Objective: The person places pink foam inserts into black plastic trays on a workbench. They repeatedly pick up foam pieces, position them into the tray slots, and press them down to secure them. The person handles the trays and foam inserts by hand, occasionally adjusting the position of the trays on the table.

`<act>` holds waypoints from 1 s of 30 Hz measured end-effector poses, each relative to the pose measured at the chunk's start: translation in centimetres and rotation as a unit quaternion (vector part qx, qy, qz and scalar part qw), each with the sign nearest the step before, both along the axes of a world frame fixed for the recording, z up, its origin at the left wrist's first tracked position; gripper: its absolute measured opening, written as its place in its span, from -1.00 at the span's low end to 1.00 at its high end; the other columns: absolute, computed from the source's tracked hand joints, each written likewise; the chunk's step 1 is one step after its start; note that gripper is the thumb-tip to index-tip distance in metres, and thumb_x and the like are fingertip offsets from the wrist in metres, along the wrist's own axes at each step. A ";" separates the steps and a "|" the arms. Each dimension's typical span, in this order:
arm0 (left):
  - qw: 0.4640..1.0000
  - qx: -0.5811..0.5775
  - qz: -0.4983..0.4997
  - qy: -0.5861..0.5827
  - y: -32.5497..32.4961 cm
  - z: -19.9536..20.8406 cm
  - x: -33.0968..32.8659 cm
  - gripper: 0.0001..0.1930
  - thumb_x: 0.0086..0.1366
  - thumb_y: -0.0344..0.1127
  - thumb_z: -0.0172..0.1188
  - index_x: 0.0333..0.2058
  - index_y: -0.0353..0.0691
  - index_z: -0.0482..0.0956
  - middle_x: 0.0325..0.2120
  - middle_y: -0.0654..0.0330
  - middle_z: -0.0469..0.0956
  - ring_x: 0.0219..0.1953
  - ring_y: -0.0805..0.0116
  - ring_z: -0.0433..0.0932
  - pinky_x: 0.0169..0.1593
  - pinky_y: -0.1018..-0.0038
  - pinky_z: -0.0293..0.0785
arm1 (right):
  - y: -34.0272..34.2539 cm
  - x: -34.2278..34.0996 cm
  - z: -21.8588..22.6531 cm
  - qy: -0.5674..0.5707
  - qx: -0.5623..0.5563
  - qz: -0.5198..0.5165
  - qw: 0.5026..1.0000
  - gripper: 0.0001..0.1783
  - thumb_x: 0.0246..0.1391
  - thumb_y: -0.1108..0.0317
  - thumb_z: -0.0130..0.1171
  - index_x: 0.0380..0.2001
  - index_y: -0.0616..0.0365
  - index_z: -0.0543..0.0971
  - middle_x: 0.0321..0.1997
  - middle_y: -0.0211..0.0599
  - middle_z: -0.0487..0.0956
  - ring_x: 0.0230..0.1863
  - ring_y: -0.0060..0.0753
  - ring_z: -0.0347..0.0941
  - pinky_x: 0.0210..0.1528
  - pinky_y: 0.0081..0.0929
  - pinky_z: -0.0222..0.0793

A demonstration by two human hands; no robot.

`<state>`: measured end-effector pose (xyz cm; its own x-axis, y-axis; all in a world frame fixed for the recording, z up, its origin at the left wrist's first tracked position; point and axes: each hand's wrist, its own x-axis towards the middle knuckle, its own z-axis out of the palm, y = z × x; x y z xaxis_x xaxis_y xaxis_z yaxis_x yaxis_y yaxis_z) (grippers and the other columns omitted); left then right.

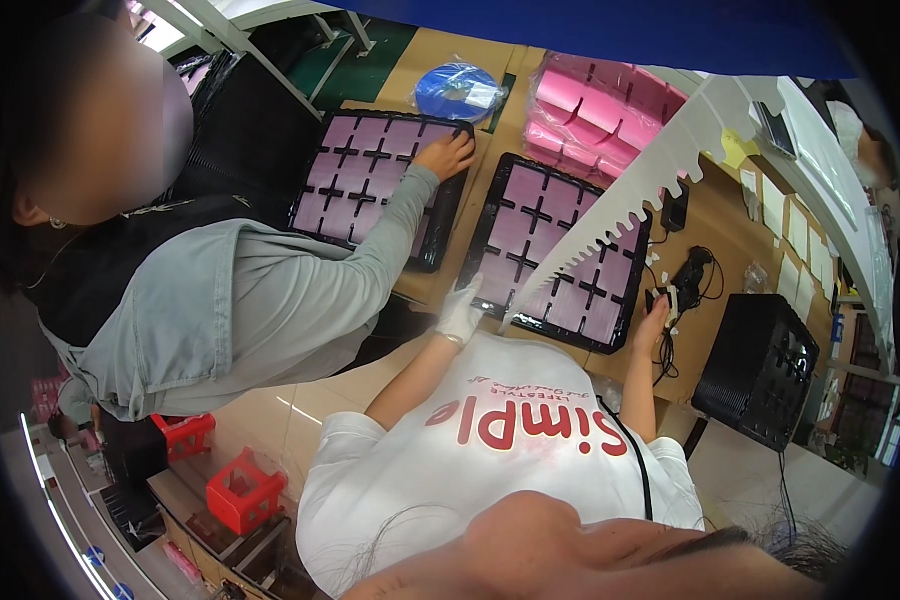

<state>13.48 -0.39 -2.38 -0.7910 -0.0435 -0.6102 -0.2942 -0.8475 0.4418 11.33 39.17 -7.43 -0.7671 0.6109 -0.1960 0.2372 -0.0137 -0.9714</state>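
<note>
A black tray (633, 285) with cross-shaped dividers lies on the table in front of me, with pinkish-purple sheets in its compartments. My left hand (459, 313), in a white glove, is closed on the tray's near left corner. Bare and to the right of the tray, my right hand (651, 322) has its fingers curled at a small dark and pale object (662, 298). Its kind is too small to tell. Black cables (698, 275) lie coiled beside that hand.
On my left a co-worker in a grey sleeve (380, 225) touches a similar tray (365, 160). Pink wrapped rolls (585, 105) and a blue roll in clear plastic (460, 92) lie at the back. Black trays (760, 370) are stacked at right; a red stool (245, 490) stands on the floor.
</note>
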 end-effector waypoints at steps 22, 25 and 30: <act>1.000 -0.005 -0.027 -0.011 -0.3 -1.3 0.3 -0.63 0.24 -0.49 0.21 0.01 -0.23 0.38 -0.01 0.12 0.45 0.05 0.35 0.43 0.06 0.34 0.45 | -0.8 0.3 0.7 -0.006 -0.015 0.003 1.000 -0.29 0.31 -0.12 -0.22 0.32 0.16 0.12 0.40 -0.17 0.13 0.41 -0.22 0.01 0.34 -0.22 0.00; 0.999 -0.008 -0.027 -0.014 -0.3 -1.4 0.3 -0.62 0.23 -0.48 0.23 0.01 -0.23 0.38 -0.01 0.12 0.45 0.05 0.35 0.43 0.05 0.35 0.45 | -0.8 0.4 0.7 -0.009 -0.014 0.006 1.000 -0.29 0.31 -0.12 -0.23 0.32 0.17 0.11 0.40 -0.16 0.11 0.42 -0.21 0.00 0.35 -0.23 -0.01; 0.999 -0.014 -0.024 -0.018 -0.3 -1.4 0.3 -0.61 0.22 -0.46 0.25 0.01 -0.24 0.38 -0.02 0.12 0.46 0.02 0.36 0.45 0.02 0.36 0.47 | -0.8 0.5 0.7 -0.008 -0.008 0.013 1.000 -0.27 0.32 -0.11 -0.26 0.33 0.21 0.08 0.42 -0.13 0.07 0.43 -0.19 -0.03 0.36 -0.22 -0.01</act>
<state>13.74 -0.65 -3.74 -0.7702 -0.0234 -0.6373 -0.3508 -0.8190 0.4541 11.81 38.33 -6.73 -0.7791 0.5879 -0.2176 0.2530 -0.0227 -0.9672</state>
